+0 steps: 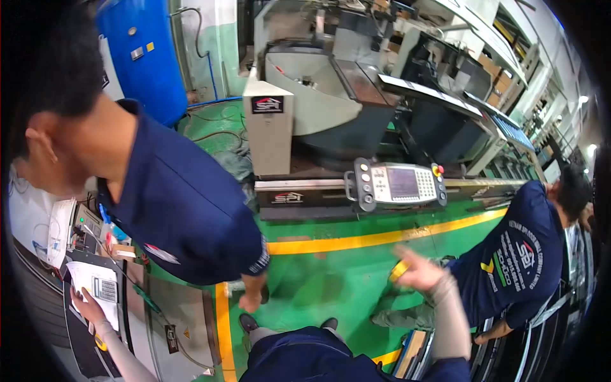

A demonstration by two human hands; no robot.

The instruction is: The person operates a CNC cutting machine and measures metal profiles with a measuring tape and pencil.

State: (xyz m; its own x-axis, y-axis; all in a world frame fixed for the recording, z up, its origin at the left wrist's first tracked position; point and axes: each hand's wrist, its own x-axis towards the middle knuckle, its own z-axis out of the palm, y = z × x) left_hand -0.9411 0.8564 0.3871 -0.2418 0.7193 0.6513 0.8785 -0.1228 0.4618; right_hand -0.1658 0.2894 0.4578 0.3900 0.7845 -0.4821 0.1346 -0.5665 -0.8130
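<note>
Left hand (89,309), fingers spread at the paper (81,274) by the calculator (104,289) on the counter (83,349), grip unclear; right hand (420,270) blurred, half-curled round a yellow ring (399,271); best keep sheet flat, calculator level.

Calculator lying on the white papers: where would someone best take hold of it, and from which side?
Probably by its two side edges, coming from above. The calculator lies face up on the papers, with keys over much of its face, so pinching the edges should avoid pressing them. The left hand, at the papers' near left edge, could likely reach across from there.
</note>
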